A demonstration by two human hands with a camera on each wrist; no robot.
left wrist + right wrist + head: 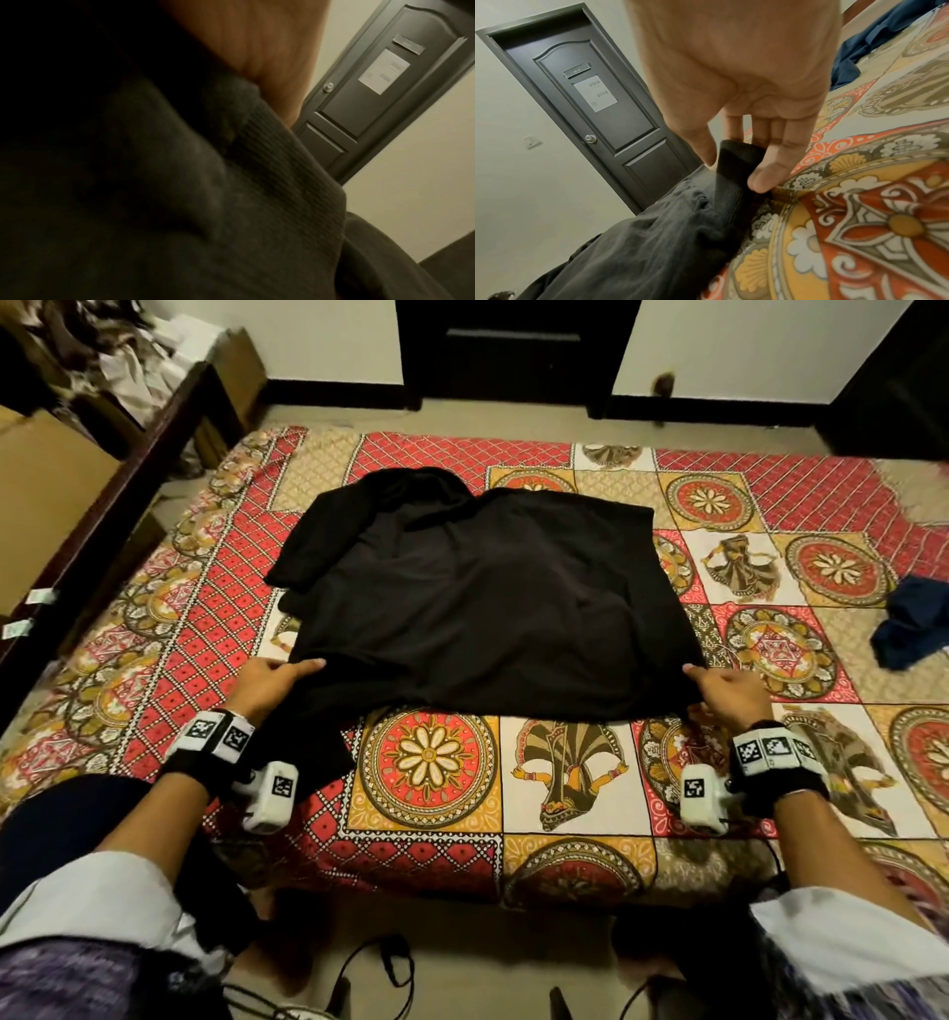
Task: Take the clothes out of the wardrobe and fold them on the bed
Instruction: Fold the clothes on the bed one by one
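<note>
Both grips pinched on ribbed hem corners, left hand [267,683] and right hand [732,693], black sweatshirt [477,603] spread flat on patterned bed [426,757]; soft, limp, light knit, best held at hem and shoulders.

No text can be read anywhere. The door [588,97] carries a small nameplate [576,71] and a paper notice [595,93], both too blurred to make out. The wrist bands [770,749] bear only black-and-white square marker patterns.
</note>
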